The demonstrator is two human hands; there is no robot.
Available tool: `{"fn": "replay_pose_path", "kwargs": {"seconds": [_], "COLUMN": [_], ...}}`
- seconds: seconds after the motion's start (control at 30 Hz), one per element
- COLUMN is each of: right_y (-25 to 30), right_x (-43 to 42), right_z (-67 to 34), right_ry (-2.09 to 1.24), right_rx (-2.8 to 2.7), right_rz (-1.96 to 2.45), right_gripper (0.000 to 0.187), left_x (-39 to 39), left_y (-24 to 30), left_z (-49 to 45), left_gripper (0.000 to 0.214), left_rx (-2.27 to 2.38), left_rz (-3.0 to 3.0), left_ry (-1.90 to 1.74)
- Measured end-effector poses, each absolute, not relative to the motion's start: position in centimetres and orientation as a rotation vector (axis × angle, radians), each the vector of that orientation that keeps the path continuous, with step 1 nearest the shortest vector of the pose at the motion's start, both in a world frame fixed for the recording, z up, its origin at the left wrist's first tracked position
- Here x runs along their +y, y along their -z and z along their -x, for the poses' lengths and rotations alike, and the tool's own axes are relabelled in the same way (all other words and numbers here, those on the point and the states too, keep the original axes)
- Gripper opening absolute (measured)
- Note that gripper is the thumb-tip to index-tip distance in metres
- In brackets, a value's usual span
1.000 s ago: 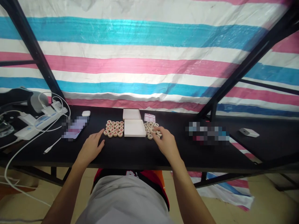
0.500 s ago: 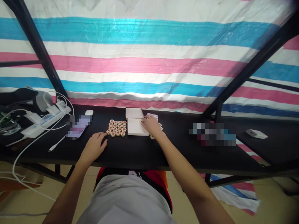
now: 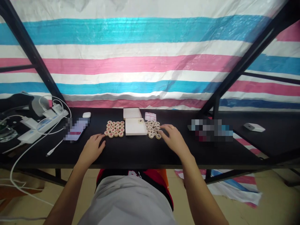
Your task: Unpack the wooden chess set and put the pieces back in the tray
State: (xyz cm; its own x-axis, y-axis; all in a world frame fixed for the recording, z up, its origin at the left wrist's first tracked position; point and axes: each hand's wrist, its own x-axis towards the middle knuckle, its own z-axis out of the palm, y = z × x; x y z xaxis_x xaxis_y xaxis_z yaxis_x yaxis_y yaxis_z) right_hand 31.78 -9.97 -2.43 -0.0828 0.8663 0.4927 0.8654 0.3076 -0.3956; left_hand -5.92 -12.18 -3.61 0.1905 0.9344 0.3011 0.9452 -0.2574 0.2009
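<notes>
In the head view, my left hand (image 3: 92, 148) rests on the black table, fingers loosely spread and holding nothing. Its fingertips lie beside the block of round Chinese chess pieces with red characters (image 3: 115, 128). My right hand (image 3: 173, 139) is at the right edge of a looser cluster of pieces with dark characters (image 3: 153, 128). Its thumb and fingers are apart, the tips touching or very near the outer pieces. Between the two groups lies an open white box (image 3: 134, 128), with one dark-character piece (image 3: 140, 121) in its upper right corner.
Behind the box sits its white lid (image 3: 131, 113), near a printed paper slip (image 3: 150, 116). To the left are a phone (image 3: 77, 129), a white earbud case (image 3: 86, 115), a cable and a power strip (image 3: 42, 125). A blurred item (image 3: 212, 130) and white charger (image 3: 254, 127) lie right.
My right hand has moved from the box to the right, over to the dark-character pieces. A single piece now shows inside the box. The left hand stays by the red-character pieces.
</notes>
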Motion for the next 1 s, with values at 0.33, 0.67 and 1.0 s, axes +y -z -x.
{"fn": "replay_pose_path", "kwargs": {"seconds": [0.33,0.67,1.0], "right_y": [6.9,4.0,0.7], "right_x": [-12.6,-12.6,-1.4], "right_z": [-31.7,-30.0,-21.8], "right_ry": [-0.008,-0.059,0.094], "right_rx": [-1.910,-1.838,-2.413], "right_rz": [1.661,1.446,1.558], "right_gripper": [0.024,0.018,0.019], "left_x": [-12.2,-12.2,-12.3], "left_y": [3.4,3.6,3.6], "left_z": [5.7,5.8,5.9], "left_gripper": [0.040,0.048,0.047], "left_rx": [-1.920,-1.956,-1.940], "left_rz": [2.388,2.383,2.380], "left_ry": [0.580,0.603,0.647]}}
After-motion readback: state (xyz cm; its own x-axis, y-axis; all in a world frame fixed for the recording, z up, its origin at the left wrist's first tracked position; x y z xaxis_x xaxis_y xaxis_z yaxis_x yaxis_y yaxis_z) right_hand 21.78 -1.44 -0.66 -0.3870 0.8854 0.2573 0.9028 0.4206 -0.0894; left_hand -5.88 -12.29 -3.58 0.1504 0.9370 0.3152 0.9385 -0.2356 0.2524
